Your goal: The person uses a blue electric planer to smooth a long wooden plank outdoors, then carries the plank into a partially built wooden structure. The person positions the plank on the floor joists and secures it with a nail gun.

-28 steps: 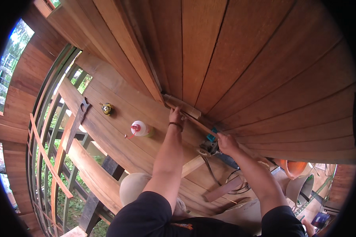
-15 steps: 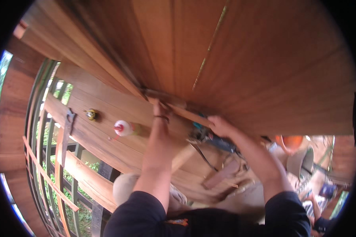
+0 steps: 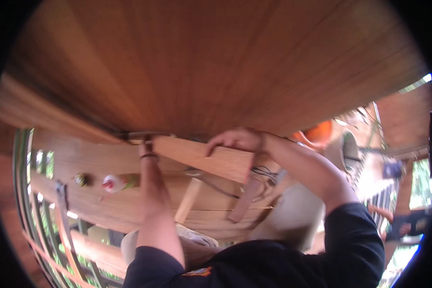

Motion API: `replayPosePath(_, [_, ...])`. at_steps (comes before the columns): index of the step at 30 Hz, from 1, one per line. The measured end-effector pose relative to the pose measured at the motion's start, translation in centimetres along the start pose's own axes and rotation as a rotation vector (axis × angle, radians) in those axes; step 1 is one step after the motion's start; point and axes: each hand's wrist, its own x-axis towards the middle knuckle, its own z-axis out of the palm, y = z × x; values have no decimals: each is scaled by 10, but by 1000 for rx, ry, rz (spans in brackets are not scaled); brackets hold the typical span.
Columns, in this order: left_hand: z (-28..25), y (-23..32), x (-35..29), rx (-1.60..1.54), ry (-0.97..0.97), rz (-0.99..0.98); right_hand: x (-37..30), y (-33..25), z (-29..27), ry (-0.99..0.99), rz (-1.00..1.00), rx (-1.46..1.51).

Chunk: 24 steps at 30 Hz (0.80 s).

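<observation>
A short, pale brown wooden board (image 3: 204,157) is held against the foot of the plank wall (image 3: 216,67), its broad face turned up toward me. My right hand (image 3: 240,140) is closed over its upper edge near the right end, thumb on the face. At the board's left end, by the wall corner, my left hand (image 3: 147,145) grips it; a dark band circles that wrist, and the fingers are blurred and partly hidden. Below the board lie a pale wood offcut (image 3: 188,200) and a darker wood piece (image 3: 245,200).
Left on the plank surface are a white bottle with a red cap (image 3: 113,183) and a yellow-black tape measure (image 3: 81,179). A handsaw (image 3: 62,211) leans by the railing (image 3: 21,168). An orange bucket (image 3: 318,134) stands right; another person's arm (image 3: 381,211) shows far right.
My view has swung to the right. The board has turned from edge-on to showing its broad face, and my right hand has shifted over its top edge. The blue-grey power tool is now covered.
</observation>
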Motion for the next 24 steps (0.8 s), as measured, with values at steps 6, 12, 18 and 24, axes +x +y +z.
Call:
replayPosePath(6, [39,-16,-35,-127,175,-3,-78,-86,51,327,-250,-242])
replayPosePath(12, [52,-18,-66,-139,215,116,-84,-119,87,719,-288,-782])
replayPosePath(18, [50,-19,-40,-185,149,130,-86,-78,47,794,-246,-770])
replayPosePath(24, [57,-6,-8,0,96,283,-85,-97,51,847,-108,-724])
